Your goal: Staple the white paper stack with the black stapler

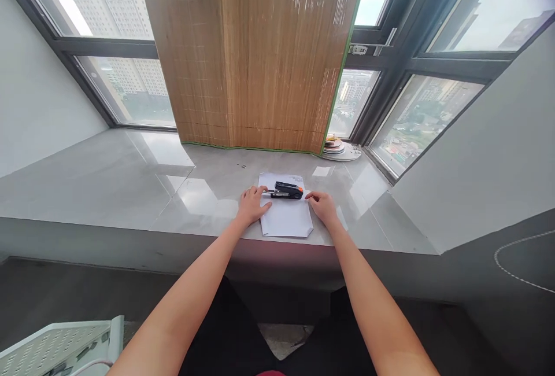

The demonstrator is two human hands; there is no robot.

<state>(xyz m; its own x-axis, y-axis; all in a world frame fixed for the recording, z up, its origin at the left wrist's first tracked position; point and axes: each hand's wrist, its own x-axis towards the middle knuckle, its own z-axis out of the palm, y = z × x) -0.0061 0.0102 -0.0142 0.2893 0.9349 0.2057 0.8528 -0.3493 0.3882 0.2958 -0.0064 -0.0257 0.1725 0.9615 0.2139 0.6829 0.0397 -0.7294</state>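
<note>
Both hands press flat, fingers spread and gripping nothing: the left hand (252,205) and right hand (323,206) pin the paper (286,220) at its side edges, seemingly to steady it. The stapler (286,190) lies across the sheet between their fingertips, the left ones at its nose.

We are looking at a grey, glossy counter (108,179) running under the windows. A white paper sheet (286,220) is lying near its front edge. A stack of plates (340,148) is sitting at the back right, beside a bamboo mat (255,52) standing on the counter.

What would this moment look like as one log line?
left hand: flat on paper edge | right hand: at paper's right edge | stapler: lying on paper | surface: grey sill
</note>
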